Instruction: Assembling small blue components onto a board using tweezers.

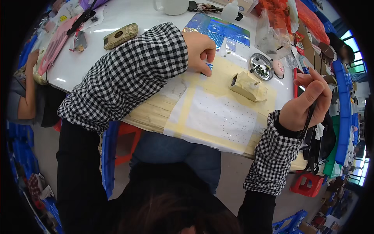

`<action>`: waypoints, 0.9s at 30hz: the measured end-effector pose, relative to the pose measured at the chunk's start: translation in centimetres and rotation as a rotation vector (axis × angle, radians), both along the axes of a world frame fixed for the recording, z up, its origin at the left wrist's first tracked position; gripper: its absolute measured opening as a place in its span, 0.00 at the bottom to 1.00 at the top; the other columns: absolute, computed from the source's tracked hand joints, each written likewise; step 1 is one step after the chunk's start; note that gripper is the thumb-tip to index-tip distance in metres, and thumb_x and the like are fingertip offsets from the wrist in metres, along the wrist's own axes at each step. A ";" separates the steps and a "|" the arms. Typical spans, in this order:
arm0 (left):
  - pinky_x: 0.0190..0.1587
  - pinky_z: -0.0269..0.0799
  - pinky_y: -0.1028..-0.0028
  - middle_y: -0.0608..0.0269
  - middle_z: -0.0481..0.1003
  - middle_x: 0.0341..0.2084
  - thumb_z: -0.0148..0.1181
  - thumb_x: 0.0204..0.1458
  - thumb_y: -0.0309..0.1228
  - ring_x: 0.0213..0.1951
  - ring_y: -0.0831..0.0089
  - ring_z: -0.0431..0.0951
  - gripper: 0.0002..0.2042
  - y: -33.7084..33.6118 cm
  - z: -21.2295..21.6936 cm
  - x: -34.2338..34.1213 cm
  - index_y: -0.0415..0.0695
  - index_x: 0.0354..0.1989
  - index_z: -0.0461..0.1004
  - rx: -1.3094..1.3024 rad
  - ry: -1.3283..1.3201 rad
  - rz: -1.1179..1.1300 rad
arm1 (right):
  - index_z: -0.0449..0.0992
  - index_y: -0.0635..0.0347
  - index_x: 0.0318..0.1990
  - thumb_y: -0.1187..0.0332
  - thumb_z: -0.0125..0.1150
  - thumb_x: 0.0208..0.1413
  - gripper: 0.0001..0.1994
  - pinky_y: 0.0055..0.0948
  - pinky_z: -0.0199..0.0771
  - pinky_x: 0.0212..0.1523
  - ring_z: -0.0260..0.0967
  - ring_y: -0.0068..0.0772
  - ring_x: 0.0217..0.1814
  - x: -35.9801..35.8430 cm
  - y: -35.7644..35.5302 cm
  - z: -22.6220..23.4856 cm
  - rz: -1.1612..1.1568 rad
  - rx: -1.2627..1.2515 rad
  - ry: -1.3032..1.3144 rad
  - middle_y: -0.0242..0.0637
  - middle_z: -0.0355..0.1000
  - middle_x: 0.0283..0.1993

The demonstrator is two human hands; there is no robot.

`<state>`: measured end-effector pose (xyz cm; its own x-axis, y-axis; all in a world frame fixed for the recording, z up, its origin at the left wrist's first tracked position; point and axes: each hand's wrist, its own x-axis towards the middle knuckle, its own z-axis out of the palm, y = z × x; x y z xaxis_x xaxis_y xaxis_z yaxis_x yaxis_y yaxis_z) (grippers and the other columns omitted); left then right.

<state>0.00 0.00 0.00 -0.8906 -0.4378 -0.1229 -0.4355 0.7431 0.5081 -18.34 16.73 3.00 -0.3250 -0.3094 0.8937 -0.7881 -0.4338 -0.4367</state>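
My left hand (pixel 199 48) is at the far middle of the table, its fingers curled and closed on a small shiny blue piece (pixel 210 67) low over the yellowish sheet. Off to the right, my right hand (pixel 311 97) is raised near the table's edge. Its fingers close around a thin dark stick-like tool (pixel 308 120), whose exact kind I cannot make out. Between the hands sits a cream block (pixel 249 86) wrapped in tape. Beyond it stands a round metal dish (pixel 261 66) with small dark green bits in it. Blue shiny sheets (pixel 228 31) lie past my left hand.
A white paper (pixel 218 117) dotted with tiny specks is taped along the near edge. A camouflage-patterned block (pixel 120 36), a white mug (pixel 171 7) and a small white bottle (pixel 230 11) stand farther back. Plastic bags (pixel 272 35) crowd the far right. Another person's arm (pixel 29 85) shows at left.
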 end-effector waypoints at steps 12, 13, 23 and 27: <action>0.27 0.67 0.76 0.70 0.68 0.20 0.64 0.42 0.20 0.19 0.80 0.63 0.06 3.8 -0.1 1.9 0.42 0.28 0.76 -0.114 0.560 0.008 | 0.72 0.67 0.38 0.62 0.49 0.61 0.14 0.20 0.68 0.32 0.66 0.21 0.27 0.2 0.2 -0.2 0.026 -0.007 0.060 0.35 0.70 0.25; 0.27 0.68 0.76 0.69 0.68 0.20 0.63 0.42 0.19 0.19 0.79 0.64 0.07 4.7 -0.1 2.5 0.42 0.30 0.77 -0.212 0.656 -0.001 | 0.72 0.66 0.38 0.63 0.49 0.61 0.13 0.20 0.68 0.32 0.66 0.21 0.27 0.2 0.2 -0.2 0.029 -0.001 0.061 0.35 0.70 0.25; 0.35 0.72 0.78 0.57 0.77 0.29 0.59 0.42 0.14 0.31 0.70 0.77 0.12 9.4 -0.7 5.7 0.38 0.36 0.77 -0.130 0.885 0.072 | 0.72 0.69 0.38 0.63 0.43 0.63 0.15 0.24 0.70 0.32 0.68 0.25 0.28 0.2 0.4 -0.5 -0.015 0.067 0.112 0.39 0.72 0.27; 0.40 0.72 0.77 0.57 0.76 0.30 0.59 0.43 0.15 0.34 0.71 0.77 0.12 9.9 -0.6 5.7 0.36 0.39 0.75 0.159 0.925 0.118 | 0.72 0.66 0.38 0.64 0.48 0.62 0.13 0.19 0.66 0.33 0.65 0.20 0.27 0.1 0.1 -0.8 0.015 0.057 0.033 0.34 0.70 0.25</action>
<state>5.74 9.95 -0.57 -0.6158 -0.5700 0.5440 0.1228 0.6125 0.7808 -18.27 16.87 2.23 -0.2904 -0.3643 0.8848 -0.7963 -0.4208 -0.4346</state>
